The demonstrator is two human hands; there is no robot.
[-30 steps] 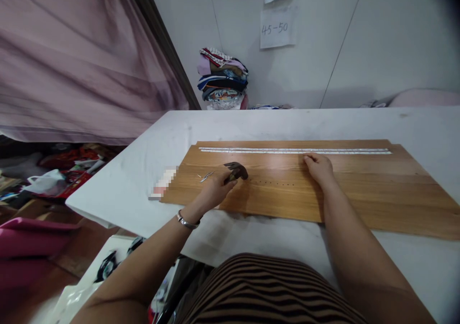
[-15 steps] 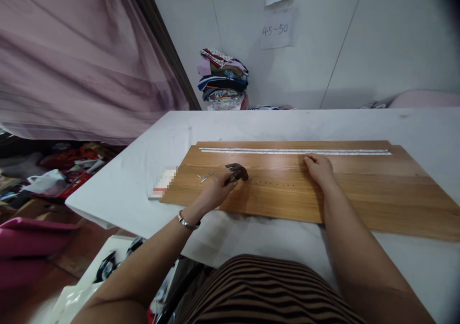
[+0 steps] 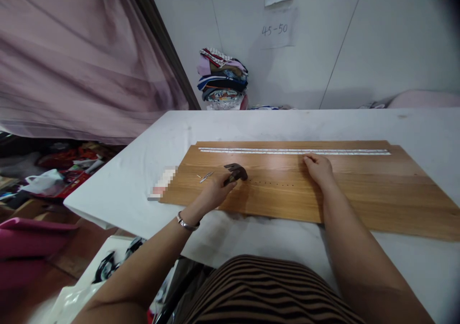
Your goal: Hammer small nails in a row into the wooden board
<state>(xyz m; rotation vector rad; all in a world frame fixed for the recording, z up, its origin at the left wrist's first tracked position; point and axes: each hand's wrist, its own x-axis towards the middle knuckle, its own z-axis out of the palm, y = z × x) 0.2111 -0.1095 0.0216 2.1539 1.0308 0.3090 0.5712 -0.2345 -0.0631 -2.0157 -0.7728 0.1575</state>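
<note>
Your left hand (image 3: 214,191) grasps a hammer (image 3: 237,171) with a dark, curved metal head over the left half of a wood-grained board (image 3: 377,199), beside slim, silvery nails (image 3: 206,177) near its left edge. Your right hand (image 3: 319,168) draws its fingertips together just beside flat, white strips (image 3: 258,152) near the far edge; whether they hold anything cannot be told. The board lies on a white table (image 3: 143,166), with folded fabrics (image 3: 223,77) and a pale wall (image 3: 305,75) beyond its far edge.
</note>
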